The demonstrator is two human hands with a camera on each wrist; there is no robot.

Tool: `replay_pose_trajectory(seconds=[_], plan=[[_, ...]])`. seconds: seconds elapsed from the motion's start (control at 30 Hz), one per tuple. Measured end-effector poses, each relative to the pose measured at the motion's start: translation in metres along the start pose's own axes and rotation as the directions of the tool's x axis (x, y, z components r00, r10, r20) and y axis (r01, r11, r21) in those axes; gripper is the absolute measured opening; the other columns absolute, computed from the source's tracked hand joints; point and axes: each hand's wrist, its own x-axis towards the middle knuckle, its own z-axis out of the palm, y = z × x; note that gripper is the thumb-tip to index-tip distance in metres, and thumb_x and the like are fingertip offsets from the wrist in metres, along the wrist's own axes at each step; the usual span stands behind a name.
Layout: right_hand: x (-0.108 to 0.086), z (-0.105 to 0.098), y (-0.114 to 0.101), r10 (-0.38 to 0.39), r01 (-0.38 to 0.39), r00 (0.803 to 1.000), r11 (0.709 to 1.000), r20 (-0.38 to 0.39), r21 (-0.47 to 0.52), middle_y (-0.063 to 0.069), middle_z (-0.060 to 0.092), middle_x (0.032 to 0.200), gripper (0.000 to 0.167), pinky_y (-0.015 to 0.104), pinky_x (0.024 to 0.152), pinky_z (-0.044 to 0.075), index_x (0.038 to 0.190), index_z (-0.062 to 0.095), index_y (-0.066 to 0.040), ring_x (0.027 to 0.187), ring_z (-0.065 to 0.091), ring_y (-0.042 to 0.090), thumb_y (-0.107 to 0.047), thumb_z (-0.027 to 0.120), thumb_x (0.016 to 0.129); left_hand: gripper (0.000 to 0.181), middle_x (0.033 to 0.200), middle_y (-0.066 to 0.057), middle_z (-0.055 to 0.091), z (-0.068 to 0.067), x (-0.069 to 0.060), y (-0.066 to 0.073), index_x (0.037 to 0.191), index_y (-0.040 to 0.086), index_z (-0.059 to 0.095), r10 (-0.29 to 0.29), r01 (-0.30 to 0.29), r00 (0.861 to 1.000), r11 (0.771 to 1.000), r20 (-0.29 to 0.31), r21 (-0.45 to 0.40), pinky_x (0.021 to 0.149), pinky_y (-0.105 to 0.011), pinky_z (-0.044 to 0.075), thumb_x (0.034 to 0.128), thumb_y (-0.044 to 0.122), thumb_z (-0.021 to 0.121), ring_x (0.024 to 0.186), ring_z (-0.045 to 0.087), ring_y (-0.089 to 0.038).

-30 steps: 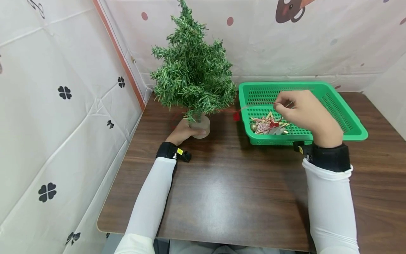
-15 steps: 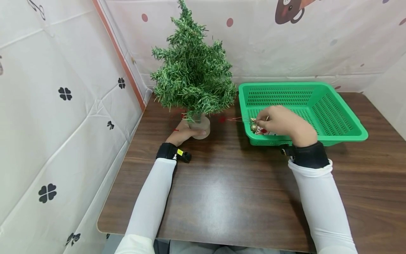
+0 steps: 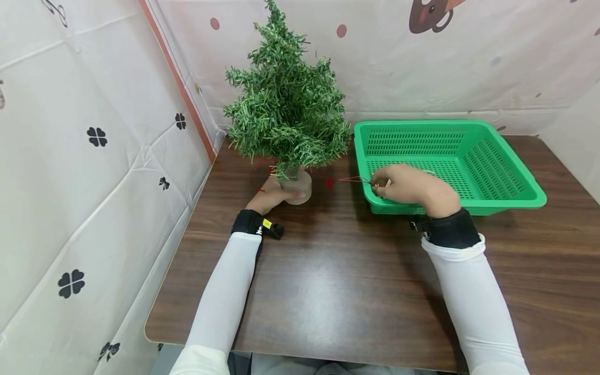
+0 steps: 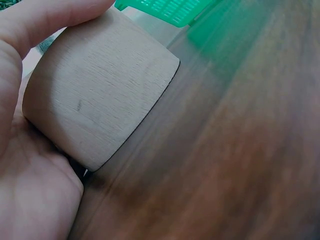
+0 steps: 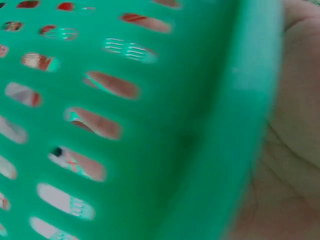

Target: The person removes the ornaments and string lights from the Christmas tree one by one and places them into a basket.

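A small artificial Christmas tree (image 3: 288,99) stands at the back left of the table. My left hand (image 3: 271,197) grips its round wooden base (image 3: 300,188); in the left wrist view the thumb lies over the wood (image 4: 100,85). At the near left corner of the green basket (image 3: 457,204), my right hand (image 3: 410,185) has curled fingers low inside. A thin red string (image 3: 351,179) runs from its fingertips, which appear to pinch it, towards a blurred red piece (image 3: 329,183) by the tree. Ornaments beneath that hand are mostly hidden; the right wrist view shows bits through the basket's slots (image 5: 150,150).
The brown wooden table (image 3: 328,291) reaches from the white patterned sheet (image 3: 103,208) on the left to the right edge of view. Faint red strands (image 3: 263,165) show left of the tree's base. The basket stands close to the back sheet.
My right hand has moved left and down into the basket, covering the ornaments. The string and red piece have shifted left with it. My left hand has stayed on the tree's base.
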Motion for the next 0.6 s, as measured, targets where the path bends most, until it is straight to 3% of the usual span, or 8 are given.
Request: replay_pose_trajectory(seconds=[0.1,0.27,0.4,0.5,0.6], plan=[[-0.003,-0.003,-0.003,-0.003,0.004,0.999,1.0,-0.042,0.021,0.015,0.068,0.122,0.036,0.05,0.09,0.053,0.132,0.061,-0.002,0.11,0.064,0.031,-0.007,0.056,0.096,0.067,0.143,-0.007,0.055,0.0,0.0,0.001,0.146,0.015,0.051,0.0,0.0,1.0,1.0,-0.002,0.002,0.106,-0.04,0.046,0.0865,0.018,0.082,0.127,0.055,-0.024],[-0.011,-0.009,-0.021,-0.047,0.049,0.986,0.999,-0.157,0.011,0.015,0.06,0.132,0.04,0.052,0.095,0.052,0.136,0.057,-0.003,0.116,0.06,0.033,-0.012,0.06,0.098,0.066,0.139,-0.007,0.058,0.0,0.0,0.001,0.144,0.014,0.054,0.004,-0.004,1.0,1.0,-0.012,-0.007,0.103,-0.038,0.047,0.0847,0.016,0.083,0.124,0.057,-0.023],[-0.012,-0.004,-0.046,-0.166,0.158,0.937,0.986,-0.308,-0.052,0.012,0.065,0.121,0.031,0.05,0.096,0.05,0.124,0.065,-0.005,0.113,0.06,0.031,-0.021,0.066,0.098,0.068,0.141,-0.009,0.057,0.0,0.001,0.0,0.145,0.013,0.052,0.011,-0.011,1.0,1.0,-0.007,-0.019,0.104,-0.038,0.047,0.0845,0.014,0.083,0.125,0.056,-0.023],[-0.007,0.007,-0.062,-0.244,0.223,0.896,0.97,-0.372,-0.1,0.011,0.068,0.118,0.033,0.049,0.1,0.049,0.12,0.068,-0.006,0.115,0.06,0.03,-0.03,0.07,0.097,0.072,0.144,-0.01,0.055,0.0,0.002,-0.001,0.147,0.015,0.05,0.019,-0.019,1.0,1.0,-0.008,-0.024,0.107,-0.041,0.045,0.0837,0.014,0.084,0.128,0.055,-0.025],[0.001,0.019,-0.073,-0.277,0.242,0.885,0.96,-0.375,-0.138,0.011,0.068,0.123,0.039,0.049,0.101,0.049,0.124,0.068,-0.006,0.119,0.06,0.031,-0.035,0.069,0.098,0.073,0.144,-0.011,0.054,0.001,0.002,-0.001,0.147,0.015,0.05,0.027,-0.027,1.0,0.999,-0.013,-0.018,0.109,-0.044,0.044,0.083,0.016,0.085,0.129,0.054,-0.026]])
